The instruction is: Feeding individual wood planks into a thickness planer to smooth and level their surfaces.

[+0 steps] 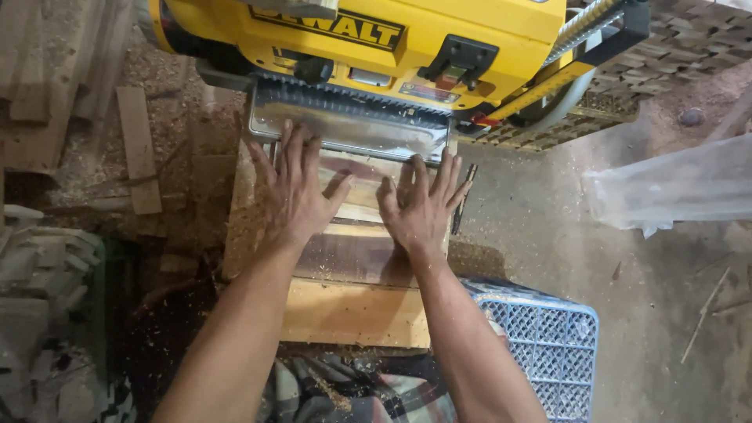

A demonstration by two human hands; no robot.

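A yellow thickness planer (376, 47) stands at the top of the head view, with its shiny metal feed table (348, 125) facing me. A wide wooden board (352, 258) lies flat in front of it, its far end at the feed table. My left hand (294, 192) presses flat on the board's left part, fingers spread and pointing at the planer. Beside it, my right hand (423, 207) lies flat on the board's right part, fingers spread too. Neither hand grips anything.
A blue plastic lattice crate (548, 345) sits at the lower right. Loose planks (139, 149) and sawdust cover the floor on the left. A clear plastic bag (674, 188) lies on the concrete at right. Plaid cloth (352, 395) shows at the bottom.
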